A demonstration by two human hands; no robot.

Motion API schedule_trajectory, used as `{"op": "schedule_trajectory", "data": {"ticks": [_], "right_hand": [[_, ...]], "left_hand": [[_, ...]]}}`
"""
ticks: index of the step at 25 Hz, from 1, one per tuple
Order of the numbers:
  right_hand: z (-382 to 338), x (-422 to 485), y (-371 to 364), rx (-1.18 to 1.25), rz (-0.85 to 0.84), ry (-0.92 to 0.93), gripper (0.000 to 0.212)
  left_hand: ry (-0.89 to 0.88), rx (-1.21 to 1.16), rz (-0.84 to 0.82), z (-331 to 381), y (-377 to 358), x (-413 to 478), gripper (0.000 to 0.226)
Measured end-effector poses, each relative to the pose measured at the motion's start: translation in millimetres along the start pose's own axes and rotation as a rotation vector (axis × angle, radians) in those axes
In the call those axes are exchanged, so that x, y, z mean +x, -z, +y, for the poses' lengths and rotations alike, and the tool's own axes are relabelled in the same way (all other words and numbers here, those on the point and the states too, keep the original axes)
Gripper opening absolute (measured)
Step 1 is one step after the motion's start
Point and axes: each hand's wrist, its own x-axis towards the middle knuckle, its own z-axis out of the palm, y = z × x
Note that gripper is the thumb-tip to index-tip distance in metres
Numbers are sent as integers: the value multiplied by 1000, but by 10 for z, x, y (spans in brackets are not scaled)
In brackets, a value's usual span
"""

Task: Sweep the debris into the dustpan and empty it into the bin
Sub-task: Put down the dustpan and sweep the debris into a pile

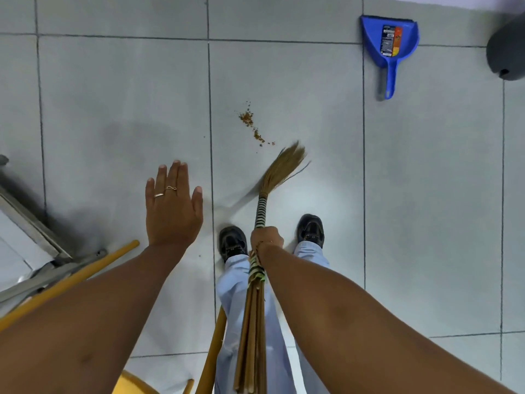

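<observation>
A small trail of brown debris (251, 125) lies on the grey tiled floor ahead of my feet. My right hand (266, 238) is closed around the wrapped handle of a straw broom (284, 169), whose bristles sit just below and right of the debris. My left hand (173, 206) hovers flat with fingers spread, holding nothing, to the left of the broom. A blue dustpan (390, 44) lies on the floor at the far right, handle pointing toward me. A dark grey bin (507, 49) shows at the right edge, partly cut off.
A metal-framed piece of furniture (31, 223) stands at the left edge. Yellow wooden poles (85, 273) and a yellow object (130, 383) lie near my left side. My black shoes (233, 241) stand on the tiles below the debris.
</observation>
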Motion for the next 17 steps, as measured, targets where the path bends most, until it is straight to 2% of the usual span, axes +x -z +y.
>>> {"op": "schedule_trajectory", "data": {"ticks": [4, 17], "right_hand": [[-269, -3, -241, 82, -20, 1, 35], [-852, -92, -404, -5, -14, 91, 31]], "left_hand": [[33, -30, 0, -168, -45, 11, 55], [-3, -62, 10, -417, -41, 381, 54]]}}
